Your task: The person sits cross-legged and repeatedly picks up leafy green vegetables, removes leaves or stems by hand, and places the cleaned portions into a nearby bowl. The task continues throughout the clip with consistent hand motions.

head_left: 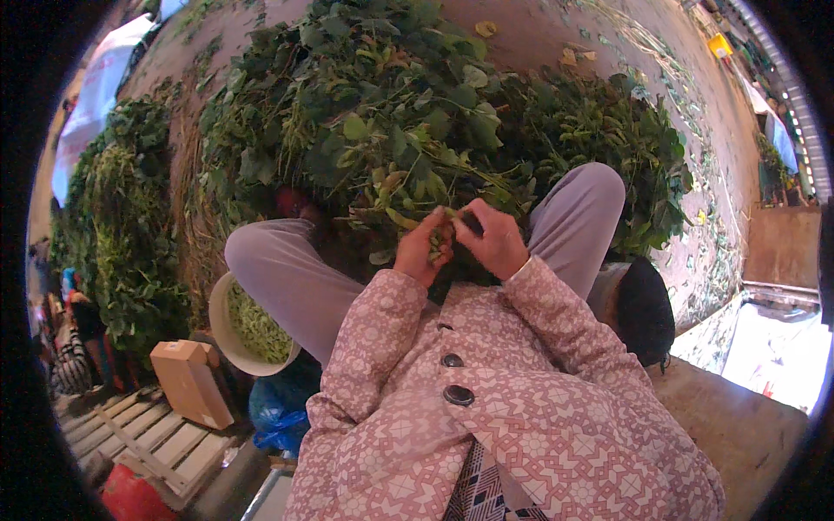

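My left hand (423, 251) is closed around several green bean pods (435, 246), which show between its fingers. Thumb and fingertips of my right hand (492, 238) pinch a small green piece at my left thumb, so the two hands nearly touch. Both are above my lap, at the near edge of a large heap of leafy bean plants (391, 98). Pods hang on a plant (417, 185) just beyond my fingers. A white bucket (220, 325) holding many picked green pods (257, 325) stands beside my left knee.
Another plant heap (124, 228) lies at the left. A cardboard box (189, 384) stands on a wooden pallet (156, 436), near a blue plastic bag (280, 417). At my right is a dark round container (642, 312). People (85, 319) are at the far left.
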{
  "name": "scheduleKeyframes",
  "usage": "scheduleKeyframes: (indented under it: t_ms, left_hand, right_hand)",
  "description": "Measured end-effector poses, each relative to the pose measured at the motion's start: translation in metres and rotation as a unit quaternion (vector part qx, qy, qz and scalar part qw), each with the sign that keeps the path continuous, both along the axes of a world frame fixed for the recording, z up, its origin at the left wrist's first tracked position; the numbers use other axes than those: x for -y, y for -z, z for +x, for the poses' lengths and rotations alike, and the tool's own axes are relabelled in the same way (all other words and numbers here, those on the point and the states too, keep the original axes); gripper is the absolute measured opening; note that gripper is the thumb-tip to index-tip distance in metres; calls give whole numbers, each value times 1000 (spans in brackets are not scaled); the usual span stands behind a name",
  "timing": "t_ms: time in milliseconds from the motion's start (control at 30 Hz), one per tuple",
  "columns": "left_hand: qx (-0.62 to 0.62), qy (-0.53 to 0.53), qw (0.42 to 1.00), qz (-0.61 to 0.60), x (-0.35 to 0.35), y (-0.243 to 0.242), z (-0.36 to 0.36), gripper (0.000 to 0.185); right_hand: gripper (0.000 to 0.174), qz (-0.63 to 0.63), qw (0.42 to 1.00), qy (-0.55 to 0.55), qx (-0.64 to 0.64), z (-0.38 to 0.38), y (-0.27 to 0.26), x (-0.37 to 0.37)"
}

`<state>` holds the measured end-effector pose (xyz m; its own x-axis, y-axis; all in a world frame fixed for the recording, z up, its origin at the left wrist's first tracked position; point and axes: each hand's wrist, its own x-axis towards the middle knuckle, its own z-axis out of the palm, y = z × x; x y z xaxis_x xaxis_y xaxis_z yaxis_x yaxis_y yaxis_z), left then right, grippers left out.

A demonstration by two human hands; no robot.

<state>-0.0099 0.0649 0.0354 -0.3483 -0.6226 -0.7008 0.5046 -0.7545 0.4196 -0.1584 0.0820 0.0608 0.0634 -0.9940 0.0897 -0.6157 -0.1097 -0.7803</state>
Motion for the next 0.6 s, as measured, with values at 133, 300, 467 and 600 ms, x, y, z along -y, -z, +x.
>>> scheduleKeyframes:
  t_ms: [133, 300, 467, 600]
  left_hand:
    - [-48, -14, 999, 13, -1, -4, -1, 21]
    - [-65, 40, 996, -50, -2, 23, 11, 19]
    - [18, 36, 997, -63, -1, 12, 8, 16]
    - [59, 26, 995, -81, -3, 5, 6, 16]
  right_hand:
    - [28, 57, 993, 39, 97, 7, 10, -16]
    - [29, 194, 971, 12, 139, 7, 17, -23]
    - [29, 263, 934, -33, 240, 5, 10, -30]
    - [27, 283, 922, -32, 261, 4, 11, -30]
